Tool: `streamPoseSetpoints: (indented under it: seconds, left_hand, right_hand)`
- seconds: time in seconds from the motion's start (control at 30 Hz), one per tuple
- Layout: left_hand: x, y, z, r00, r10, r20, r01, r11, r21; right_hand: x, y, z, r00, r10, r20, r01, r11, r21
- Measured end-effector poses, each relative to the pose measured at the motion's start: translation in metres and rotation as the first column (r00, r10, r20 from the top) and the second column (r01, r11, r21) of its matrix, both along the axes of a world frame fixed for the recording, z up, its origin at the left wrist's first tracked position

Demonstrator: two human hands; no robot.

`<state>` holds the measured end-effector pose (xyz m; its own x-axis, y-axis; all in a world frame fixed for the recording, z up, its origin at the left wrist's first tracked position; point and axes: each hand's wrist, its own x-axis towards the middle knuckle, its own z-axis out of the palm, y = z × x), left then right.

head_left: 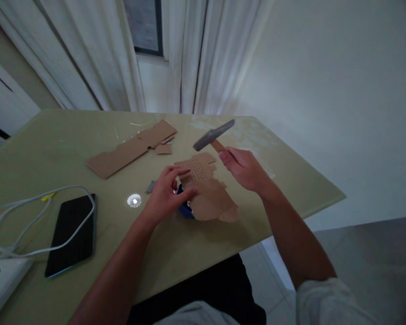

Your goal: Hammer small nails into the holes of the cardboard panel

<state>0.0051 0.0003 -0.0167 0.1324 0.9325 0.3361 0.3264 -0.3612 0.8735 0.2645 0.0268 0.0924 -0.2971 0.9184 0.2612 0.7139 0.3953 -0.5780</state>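
My right hand [245, 169] grips the wooden handle of a hammer [213, 134], whose grey head is raised above the table and points left. My left hand [167, 192] rests with its fingertips on a brown cardboard piece [209, 196] punched with rows of small holes near its far end. The cardboard lies over a dark blue object [184, 208], mostly hidden beneath it. A small bunch of thin metal nails [150, 186] lies just left of my left hand.
A larger folded cardboard strip [131, 149] lies further back on the table [257, 212]. A black phone [72, 232] sits at the left under a white cable [27, 205]. A white device [0, 277] is at the front left corner. White curtains hang behind.
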Motion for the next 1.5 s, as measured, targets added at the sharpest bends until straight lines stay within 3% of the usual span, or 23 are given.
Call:
streamPoseSetpoints:
  seconds: [0.13, 0.2, 0.3, 0.47, 0.6, 0.7, 1.0, 1.17, 1.5]
  left_hand:
    - [-0.004, 0.004, -0.001, 0.969, 0.244, 0.038, -0.244, 0.970, 0.004]
    - [-0.006, 0.007, -0.005, 0.935, 0.351, 0.059, -0.346, 0.935, -0.081]
    - [-0.004, 0.009, -0.013, 0.900, 0.419, 0.119, -0.382, 0.891, -0.247]
    - [0.010, 0.004, -0.020, 0.872, 0.415, 0.259, -0.288, 0.863, -0.415]
    - [0.017, -0.002, -0.017, 0.893, 0.329, 0.308, -0.161, 0.871, -0.464]
    - [0.018, -0.004, -0.015, 0.908, 0.292, 0.301, -0.116, 0.864, -0.489]
    - [0.020, -0.005, -0.002, 0.822, 0.420, 0.385, -0.170, 0.826, -0.537]
    - [0.018, -0.006, 0.005, 0.847, 0.429, 0.313, -0.169, 0.778, -0.605]
    - [0.020, -0.007, -0.004, 0.891, 0.396, 0.220, -0.243, 0.828, -0.505]
  right_hand:
    - [0.002, 0.027, -0.022, 0.887, -0.158, -0.435, 0.232, 0.965, 0.122]
    - [0.000, 0.036, -0.031, 0.783, -0.162, -0.601, 0.297, 0.946, 0.132]
    - [0.001, 0.039, -0.041, 0.667, -0.133, -0.733, 0.357, 0.921, 0.157]
    - [0.011, 0.032, -0.052, 0.594, -0.124, -0.795, 0.456, 0.866, 0.206]
    - [0.015, 0.035, -0.061, 0.542, -0.142, -0.828, 0.482, 0.860, 0.168]
    - [0.014, 0.040, -0.067, 0.545, -0.158, -0.823, 0.493, 0.855, 0.163]
    - [0.013, 0.039, -0.069, 0.556, -0.137, -0.820, 0.482, 0.857, 0.183]
    - [0.012, 0.039, -0.069, 0.533, -0.115, -0.838, 0.475, 0.861, 0.184]
    - [0.013, 0.040, -0.070, 0.502, -0.099, -0.859, 0.465, 0.869, 0.171]
